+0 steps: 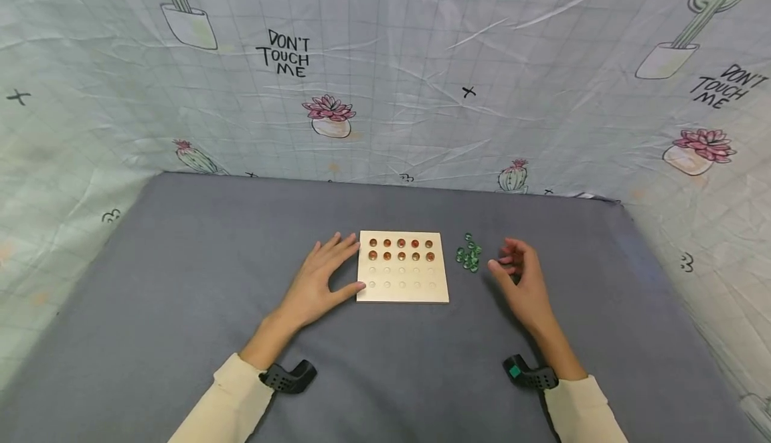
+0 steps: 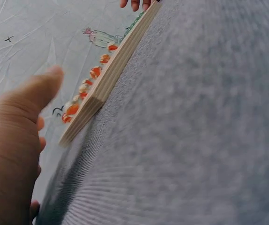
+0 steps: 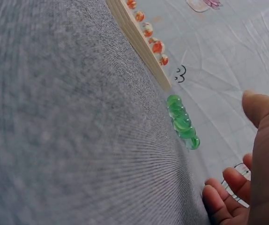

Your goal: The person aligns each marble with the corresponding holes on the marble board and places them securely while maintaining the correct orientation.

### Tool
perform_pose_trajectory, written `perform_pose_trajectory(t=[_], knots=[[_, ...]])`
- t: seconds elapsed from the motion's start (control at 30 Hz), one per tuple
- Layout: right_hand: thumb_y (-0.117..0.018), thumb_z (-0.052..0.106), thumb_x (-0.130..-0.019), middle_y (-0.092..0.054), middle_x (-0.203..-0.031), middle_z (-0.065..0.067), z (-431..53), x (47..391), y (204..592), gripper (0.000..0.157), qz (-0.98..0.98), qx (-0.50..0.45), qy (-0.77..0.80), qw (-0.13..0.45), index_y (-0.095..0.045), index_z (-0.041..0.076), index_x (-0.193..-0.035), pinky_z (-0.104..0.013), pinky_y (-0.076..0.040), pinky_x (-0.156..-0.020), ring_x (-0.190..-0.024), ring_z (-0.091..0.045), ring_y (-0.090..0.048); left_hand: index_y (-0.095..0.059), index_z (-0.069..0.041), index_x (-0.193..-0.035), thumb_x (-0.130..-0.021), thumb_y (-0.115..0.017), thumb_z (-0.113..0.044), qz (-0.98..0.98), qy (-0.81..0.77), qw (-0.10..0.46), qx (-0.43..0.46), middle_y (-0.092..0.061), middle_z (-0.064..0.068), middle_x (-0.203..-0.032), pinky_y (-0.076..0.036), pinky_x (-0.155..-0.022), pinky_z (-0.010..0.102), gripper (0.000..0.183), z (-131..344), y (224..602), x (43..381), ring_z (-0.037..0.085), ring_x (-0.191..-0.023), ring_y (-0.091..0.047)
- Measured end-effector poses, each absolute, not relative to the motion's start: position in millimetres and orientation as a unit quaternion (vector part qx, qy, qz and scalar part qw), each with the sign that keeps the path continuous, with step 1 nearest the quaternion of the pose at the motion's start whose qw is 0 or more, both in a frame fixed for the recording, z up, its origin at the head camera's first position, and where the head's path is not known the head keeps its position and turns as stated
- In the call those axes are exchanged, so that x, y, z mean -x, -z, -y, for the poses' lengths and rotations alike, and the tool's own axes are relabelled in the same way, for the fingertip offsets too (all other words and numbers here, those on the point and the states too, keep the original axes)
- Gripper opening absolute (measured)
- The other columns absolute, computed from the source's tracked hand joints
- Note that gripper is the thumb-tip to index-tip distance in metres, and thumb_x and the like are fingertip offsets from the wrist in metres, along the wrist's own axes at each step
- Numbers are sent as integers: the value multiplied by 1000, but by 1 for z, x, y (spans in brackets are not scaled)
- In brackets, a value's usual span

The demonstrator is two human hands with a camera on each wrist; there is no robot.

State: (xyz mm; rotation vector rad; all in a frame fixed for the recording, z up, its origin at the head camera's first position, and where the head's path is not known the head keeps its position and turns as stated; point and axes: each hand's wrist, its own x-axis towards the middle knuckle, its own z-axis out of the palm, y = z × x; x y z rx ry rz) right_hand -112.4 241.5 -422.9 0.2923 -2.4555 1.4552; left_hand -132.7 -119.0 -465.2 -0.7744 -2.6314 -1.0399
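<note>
Board (image 1: 394, 263) of pale wood lies flat on the grey cloth (image 1: 402, 369), near the middle of the table, between the two hands. Its two far rows carry orange marbles (image 1: 401, 256), five in each row, and its two near rows show shallow round hollows, also five in each. Just beside the right edge of the board there is a small loose group of green marbles (image 1: 467, 257), lying directly on the cloth. The left hand (image 1: 319, 282) is at the left edge of the board, with the fingers extended and the thumb spread wide from them; the thumb tip is by the near corner and the index fingertip by the far corner. It grasps nothing, and whether these tips really press on the wood I cannot say surely from these angles. The right hand (image 1: 524, 289) is to the right of the green marbles, apart from them, its fingers loosely bent, its thumb separated, and nothing is seen in its hold. Both wrists wear black bands (image 1: 289, 377), next to cream sleeves (image 1: 225, 399). Behind stands a pale curtain (image 1: 397, 128) with drawn plants.
</note>
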Motion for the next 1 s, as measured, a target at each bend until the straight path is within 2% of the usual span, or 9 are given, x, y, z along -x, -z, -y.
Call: perform_pose_trajectory(t=[0.2, 0.33, 0.5, 0.67, 1.0], knots=[[-65, -2, -88, -56, -94, -19, -247, 112, 430, 36, 867, -106, -472, 121, -49, -11, -118, -25, -37, -64, -76, -18, -47, -46, -13, -144, -85, -72, -41, 905, 306, 106, 275, -38, 5, -150, -14, -112, 56, 71, 114, 465, 132, 32, -140, -25], [-71, 4, -86, -57, -84, -7, -254, 120, 447, 33, 876, -122, -454, 107, -53, -4, -112, -24, -38, -63, -72, -15, -49, -49, -15, -142, -86, -69, -42, 909, 288, 106, 282, -38, 5, -150, -13, -112, 56, 66, 114, 465, 133, 34, -140, -26], [-76, 10, -83, -56, -81, 1, -261, 125, 460, 27, 889, -140, -424, 102, -62, 6, -106, -23, -38, -62, -69, -13, -48, -49, -19, -143, -89, -65, -45, 916, 273, 87, 282, -39, 1, -149, -11, -113, 54, 62, 114, 464, 130, 32, -141, -24], [-78, 9, -81, -56, -83, 3, -260, 127, 461, 28, 894, -171, -399, 110, -66, 8, -105, -23, -38, -62, -70, -11, -47, -48, -20, -143, -90, -64, -46, 917, 269, 82, 281, -39, 0, -149, -10, -114, 54, 61, 115, 464, 129, 31, -141, -24], [-80, 2, -76, -57, -82, -3, -258, 129, 462, 30, 892, -189, -390, 127, -68, 6, -103, -21, -37, -61, -69, -13, -47, -48, -20, -144, -90, -61, -49, 918, 263, 84, 286, -39, 1, -149, -11, -113, 54, 62, 118, 466, 131, 32, -141, -24]])
